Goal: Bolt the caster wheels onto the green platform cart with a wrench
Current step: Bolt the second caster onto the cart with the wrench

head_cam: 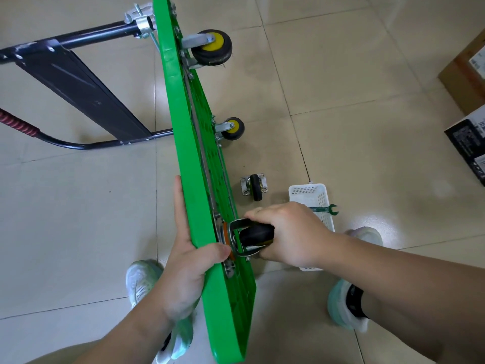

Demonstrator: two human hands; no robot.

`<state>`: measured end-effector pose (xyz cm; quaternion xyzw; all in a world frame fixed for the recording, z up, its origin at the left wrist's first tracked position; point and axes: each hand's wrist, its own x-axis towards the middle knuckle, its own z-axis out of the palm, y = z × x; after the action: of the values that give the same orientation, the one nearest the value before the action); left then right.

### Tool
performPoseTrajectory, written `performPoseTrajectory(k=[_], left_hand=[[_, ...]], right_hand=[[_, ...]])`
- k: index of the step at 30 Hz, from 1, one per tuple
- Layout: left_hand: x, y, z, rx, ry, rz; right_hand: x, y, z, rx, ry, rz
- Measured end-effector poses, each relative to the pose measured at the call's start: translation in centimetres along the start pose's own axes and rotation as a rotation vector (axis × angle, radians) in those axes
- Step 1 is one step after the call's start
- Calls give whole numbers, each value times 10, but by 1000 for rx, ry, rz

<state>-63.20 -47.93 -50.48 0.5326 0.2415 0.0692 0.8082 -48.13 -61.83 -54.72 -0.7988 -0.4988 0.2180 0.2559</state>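
Observation:
The green platform cart (183,122) stands on its long edge on the floor, underside facing right. Two yellow-hubbed casters (211,47) (232,128) are fixed to its far end. My left hand (189,258) holds the upper edge, fingers straight along the top face and thumb on the underside. My right hand (286,232) grips a black caster wheel (256,236) whose metal bracket sits against the underside near my thumb. A loose caster (254,189) lies on the floor to the right. A green wrench (324,209) rests across the white basket (312,203).
The cart's black folding handle (78,82) with a red grip lies on the floor at left. Cardboard and black boxes (467,106) stand at the right edge. My feet in pale shoes (143,282) are on either side of the cart's near end, on tiled floor.

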Motion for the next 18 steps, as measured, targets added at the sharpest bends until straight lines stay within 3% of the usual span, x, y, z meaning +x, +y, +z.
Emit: performPoseTrajectory(k=[18], left_hand=[[0,5,-10,146,-6,26]], right_hand=[[-1,-4,-3,131,-67,23]])
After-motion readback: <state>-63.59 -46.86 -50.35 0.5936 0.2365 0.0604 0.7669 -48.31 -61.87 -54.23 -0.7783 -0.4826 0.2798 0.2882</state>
